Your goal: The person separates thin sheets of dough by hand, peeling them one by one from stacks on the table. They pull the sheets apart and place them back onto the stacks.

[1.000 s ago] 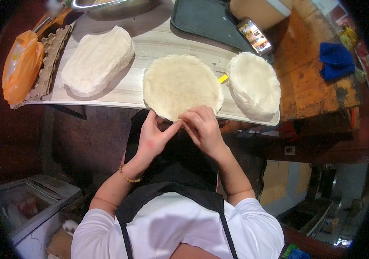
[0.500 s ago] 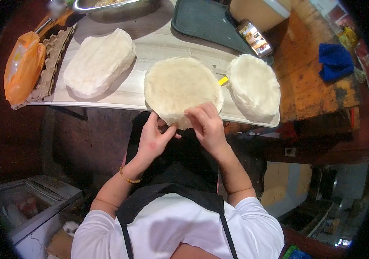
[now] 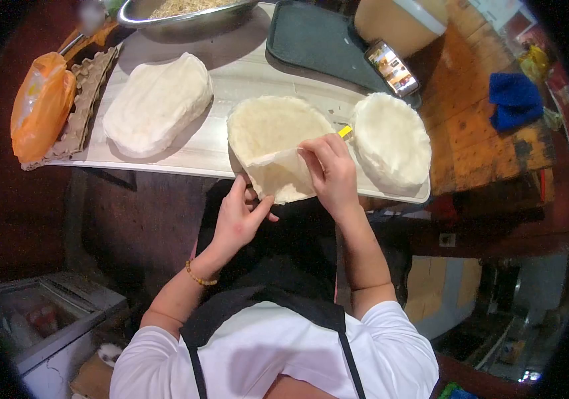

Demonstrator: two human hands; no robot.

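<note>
A stack of thin round pale wrapper sheets [image 3: 278, 123] lies at the table's front edge, its near part overhanging. My right hand [image 3: 333, 174] pinches the near edge of the top sheet and holds it lifted and folded back over the stack. At the stack's near left edge, my left hand [image 3: 241, 211] grips the overhanging sheets between thumb and fingers. One more stack of pale sheets [image 3: 158, 105] rests to the left, and another [image 3: 391, 141] to the right. A small yellow piece [image 3: 345, 132] sits between the middle and right stacks.
Along the back are a metal bowl with shredded food [image 3: 188, 20], a dark tray [image 3: 317, 43], a phone [image 3: 393, 68] and a beige tub [image 3: 401, 25]. An orange bag [image 3: 43, 106] lies on an egg carton [image 3: 90, 100] at left. A blue cloth [image 3: 516, 100] is at right.
My right hand has moved up and slightly right, peeling the top sheet's near edge up and back. My left hand keeps its grip at the near edge. The view has shifted slightly.
</note>
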